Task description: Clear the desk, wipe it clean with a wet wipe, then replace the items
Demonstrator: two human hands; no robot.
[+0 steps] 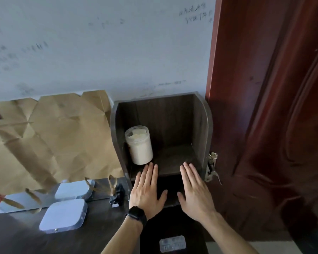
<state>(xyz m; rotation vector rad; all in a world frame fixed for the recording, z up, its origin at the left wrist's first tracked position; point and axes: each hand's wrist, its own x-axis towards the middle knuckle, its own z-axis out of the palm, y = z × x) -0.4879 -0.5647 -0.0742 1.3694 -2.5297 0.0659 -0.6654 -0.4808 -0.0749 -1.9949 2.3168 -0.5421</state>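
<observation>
Nearest me, in front of the shelf [204,125], a pale pack [172,243] lies on something black. It may be the wipes, but I can't tell. Both forearms reach toward the shelf. The left hand [147,187], a watch [136,215] at its wrist, and the right hand [195,191] are spread flat with fingers straight, holding nothing. Their tips are at the front edge of the shelf's board, and I can't say whether they touch it. Left of the shelf a white box [62,215] sits on the dark counter [17,235]. Inside the shelf, against its left wall, a jar [139,145] of something pale stands upright, just beyond the left fingertips. Behind and left of the shelf, creased brown paper [62,134] leans on the wall. A door handle [212,167] hangs close by the shelf's right side.

Clearing looks barely begun. If the person lifts the shelf with the jar inside, any tilt could slide the smooth jar out the open front. Swinging the shelf right could knock it on the handle.
</observation>
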